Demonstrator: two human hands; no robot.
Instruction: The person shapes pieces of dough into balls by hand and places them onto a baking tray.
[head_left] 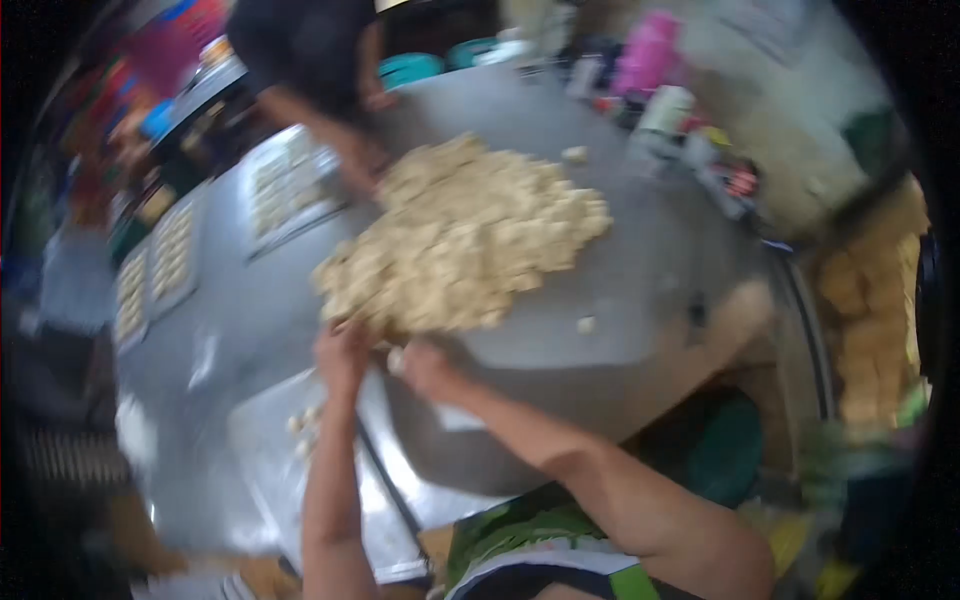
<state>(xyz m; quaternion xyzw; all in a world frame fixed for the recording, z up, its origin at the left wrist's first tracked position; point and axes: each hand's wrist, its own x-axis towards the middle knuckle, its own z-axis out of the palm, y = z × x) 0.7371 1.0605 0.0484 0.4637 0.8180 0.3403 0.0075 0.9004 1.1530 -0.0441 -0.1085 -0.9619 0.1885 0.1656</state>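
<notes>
A large lumpy pile of pale dough (470,235) covers the middle of the metal table (650,300). At its near left edge, my left hand (343,350) touches the dough with bent fingers; blur hides whether a piece is in them. Just right of it, my right hand (425,368) is closed round a small pale dough piece (397,361). Below my hands lies a metal tray (262,425) with several small dough balls (305,425), partly hidden by my left forearm.
Across the table a person in dark clothing (300,50) reaches a hand (358,165) to the pile. Trays of dough pieces (285,190) (172,255) stand at the left. A pink container (650,55) and other items line the far right edge.
</notes>
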